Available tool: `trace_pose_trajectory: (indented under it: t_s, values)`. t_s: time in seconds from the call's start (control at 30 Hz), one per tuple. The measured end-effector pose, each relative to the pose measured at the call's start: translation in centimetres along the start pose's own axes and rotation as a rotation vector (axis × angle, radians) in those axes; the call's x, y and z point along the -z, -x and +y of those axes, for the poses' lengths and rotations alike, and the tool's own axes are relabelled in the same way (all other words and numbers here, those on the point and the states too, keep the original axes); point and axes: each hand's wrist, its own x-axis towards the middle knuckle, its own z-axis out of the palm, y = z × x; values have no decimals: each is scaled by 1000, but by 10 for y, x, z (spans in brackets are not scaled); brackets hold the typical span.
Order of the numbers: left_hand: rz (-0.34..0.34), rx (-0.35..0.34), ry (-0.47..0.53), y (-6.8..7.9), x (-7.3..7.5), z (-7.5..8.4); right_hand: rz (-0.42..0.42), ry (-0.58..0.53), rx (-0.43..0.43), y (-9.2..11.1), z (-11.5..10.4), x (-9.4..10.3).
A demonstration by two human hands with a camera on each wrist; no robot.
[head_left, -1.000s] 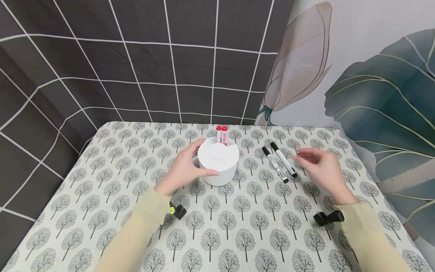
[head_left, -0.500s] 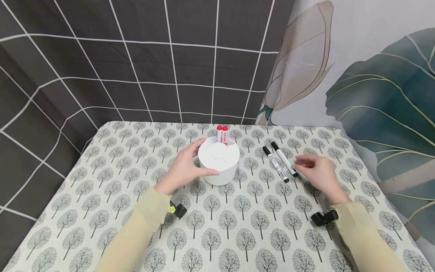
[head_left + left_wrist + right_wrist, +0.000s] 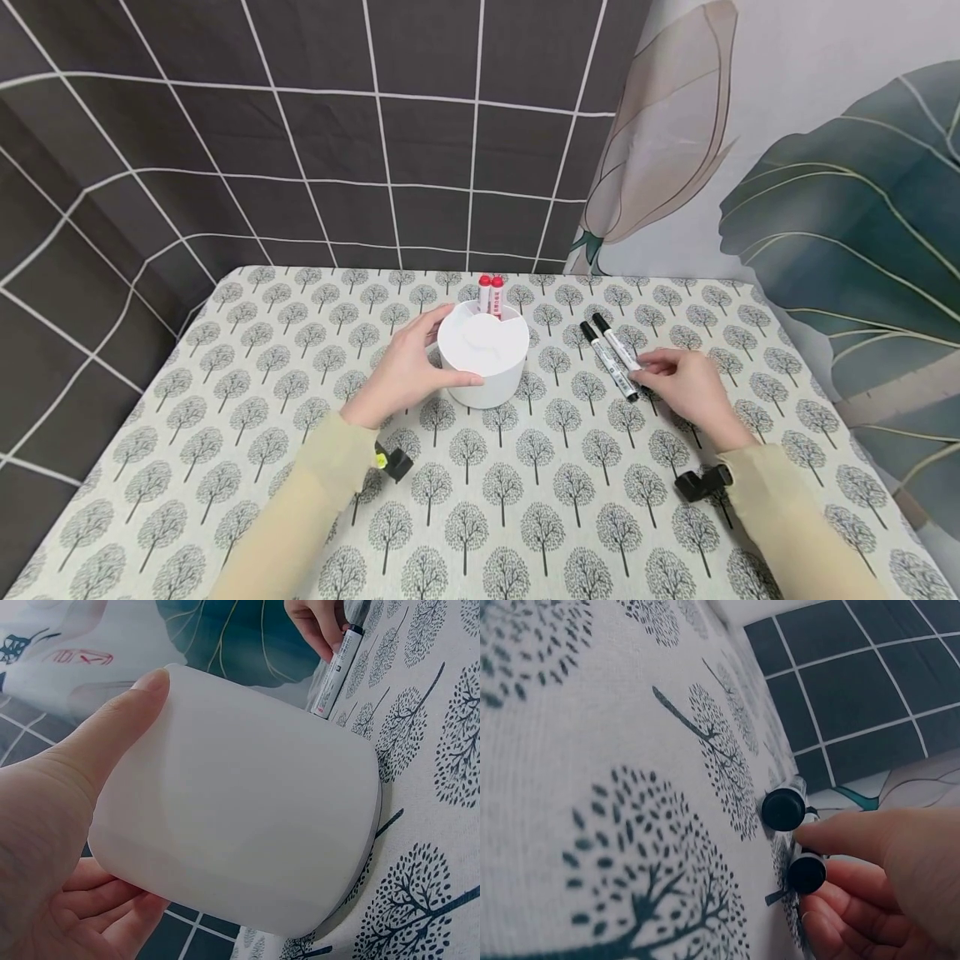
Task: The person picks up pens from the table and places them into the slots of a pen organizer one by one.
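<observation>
My left hand (image 3: pixel 401 367) grips the near left side of a round white pen holder (image 3: pixel 491 385), thumb in front and fingers behind. Two red-capped whiteboard markers (image 3: pixel 496 293) stand in the holder's back compartment. To the right, two black-capped whiteboard markers lie side by side on the cloth. My right hand (image 3: pixel 688 385) pinches the right-hand marker (image 3: pixel 617 342) near its lower end between thumb and fingers. The other marker (image 3: pixel 609 363) lies just left of it. In the right wrist view, the held marker's black end (image 3: pixel 808 874) shows between thumb and fingers.
A tree-patterned cloth (image 3: pixel 498 500) covers the table. Behind it hangs a dark curtain with a white grid (image 3: pixel 427 142), and a leaf-printed curtain (image 3: pixel 840 208) on the right. Black wrist cameras sit on both wrists.
My right hand has moved left to the right-hand black-capped marker and taken hold of it; that marker has shifted slightly left. My left hand and the pen holder stay put.
</observation>
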Motion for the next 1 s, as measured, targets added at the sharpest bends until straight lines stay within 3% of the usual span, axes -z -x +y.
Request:
trace_pose_trajectory:
  t_s: [0.23, 0.57, 0.83, 1.0]
  values:
    - [-2, -2, 7, 0, 0, 0, -2, 46, -26, 0, -3, 0]
    - [-3, -8, 25, 0, 0, 1, 15, 9, -54, 0, -2, 8]
    - [1, 4, 18, -1, 0, 0, 94, -37, -68, 0, -14, 22]
    - [0, 5, 15, 0, 0, -1, 188, -44, -71, 0, -28, 35]
